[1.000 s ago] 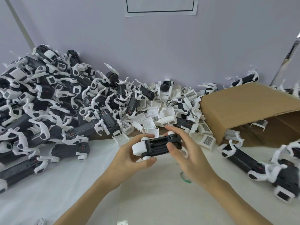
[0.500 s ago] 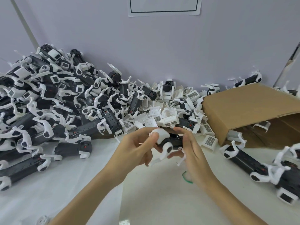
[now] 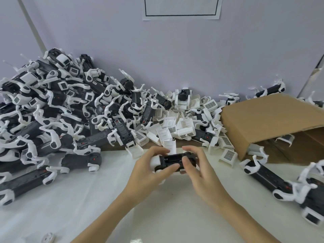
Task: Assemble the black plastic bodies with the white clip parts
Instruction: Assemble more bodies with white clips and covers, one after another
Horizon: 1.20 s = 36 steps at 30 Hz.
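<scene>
Both hands hold one black plastic body [image 3: 172, 161] level over the white table, just in front of me. My left hand [image 3: 149, 171] grips its left end, where a white part [image 3: 155, 161] sits on it, thumb across the front. My right hand [image 3: 199, 170] grips the right end, thumb pressing on top of the body. Right behind the hands lies a heap of loose white clip parts [image 3: 177, 128] against the wall. The body's underside and right end are hidden by my fingers.
A tall pile of black-and-white pieces [image 3: 52, 113] fills the left. A cardboard box [image 3: 270, 123] lies on its side at the right, with more black bodies [image 3: 270, 178] in front of it. A small white part [image 3: 47, 238] lies near the table's front-left.
Half a second ago the body was tipped end-on between my fingers; now it lies lengthwise and level again, slightly lower, with my right thumb on top.
</scene>
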Tool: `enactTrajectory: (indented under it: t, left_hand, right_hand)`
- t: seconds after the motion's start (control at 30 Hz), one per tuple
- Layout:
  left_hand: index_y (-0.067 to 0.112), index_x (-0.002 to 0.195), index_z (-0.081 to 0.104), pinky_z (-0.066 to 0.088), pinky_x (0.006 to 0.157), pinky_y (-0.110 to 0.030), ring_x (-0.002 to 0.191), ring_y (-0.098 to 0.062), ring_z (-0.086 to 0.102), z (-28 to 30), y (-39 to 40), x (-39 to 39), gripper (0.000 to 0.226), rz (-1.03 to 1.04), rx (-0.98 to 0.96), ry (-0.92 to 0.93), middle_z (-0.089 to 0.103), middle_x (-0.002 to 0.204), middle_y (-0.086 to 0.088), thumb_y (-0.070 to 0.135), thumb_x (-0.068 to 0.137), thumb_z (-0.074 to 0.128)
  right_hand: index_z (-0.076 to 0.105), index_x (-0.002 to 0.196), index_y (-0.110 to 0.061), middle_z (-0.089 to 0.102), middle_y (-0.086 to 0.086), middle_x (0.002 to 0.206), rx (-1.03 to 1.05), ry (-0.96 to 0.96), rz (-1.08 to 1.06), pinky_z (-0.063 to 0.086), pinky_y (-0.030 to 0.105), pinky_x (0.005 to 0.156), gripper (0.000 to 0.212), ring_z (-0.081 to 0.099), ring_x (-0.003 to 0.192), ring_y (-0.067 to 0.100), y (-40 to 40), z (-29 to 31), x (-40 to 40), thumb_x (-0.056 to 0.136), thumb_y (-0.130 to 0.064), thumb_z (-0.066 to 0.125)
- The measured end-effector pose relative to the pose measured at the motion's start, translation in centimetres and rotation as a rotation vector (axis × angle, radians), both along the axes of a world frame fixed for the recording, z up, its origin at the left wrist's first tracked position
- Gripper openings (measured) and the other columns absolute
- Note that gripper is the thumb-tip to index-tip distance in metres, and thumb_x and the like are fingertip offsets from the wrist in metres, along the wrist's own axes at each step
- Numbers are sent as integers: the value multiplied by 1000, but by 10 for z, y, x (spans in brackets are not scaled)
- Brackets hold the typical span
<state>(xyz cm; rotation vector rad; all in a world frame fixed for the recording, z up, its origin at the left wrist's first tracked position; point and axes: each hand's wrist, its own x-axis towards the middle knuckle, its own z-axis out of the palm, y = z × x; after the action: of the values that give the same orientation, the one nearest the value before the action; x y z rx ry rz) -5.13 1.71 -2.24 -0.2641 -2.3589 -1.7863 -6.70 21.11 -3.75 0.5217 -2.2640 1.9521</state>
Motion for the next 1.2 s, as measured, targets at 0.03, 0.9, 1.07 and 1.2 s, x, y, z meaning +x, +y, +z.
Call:
enactTrajectory:
  t: [0.03, 0.9, 1.07, 1.2]
  left_hand:
    - [35, 110, 71, 54, 66, -25, 84, -5, 68, -3, 0, 0, 30, 29, 21, 5, 74, 103, 14, 30, 86, 89]
    - [29, 115, 61, 63, 78, -55, 106, -15, 67, -23, -17, -9, 44, -14, -33, 103, 68, 110, 13, 40, 84, 89]
    - [28, 118, 61, 63, 72, -57, 104, -19, 67, -24, -16, -9, 48, -10, -12, 90, 68, 109, 12, 43, 82, 89]
    - [27, 121, 61, 64, 67, -56, 98, -16, 69, -25, -15, -9, 52, -10, -5, 80, 69, 109, 11, 45, 81, 89]
  right_hand:
    - [55, 132, -35, 67, -21, 105, 29, -19, 23, 55, 20, 78, 43, 67, 94, 0, 1, 1, 0, 98, -60, 50]
    - [63, 112, -13, 78, 8, 94, 82, -139, -109, 62, 30, 70, 10, 76, 81, 19, 17, 23, -64, 104, -17, 62]
    - [68, 100, -23, 68, -6, 80, 45, 3, -220, 51, 30, 72, 10, 60, 74, 8, 23, 15, -48, 97, -15, 71]
    - [70, 87, -25, 75, -5, 90, -89, -7, -173, 51, 18, 78, 15, 66, 86, 2, 23, 15, -40, 96, -13, 73]
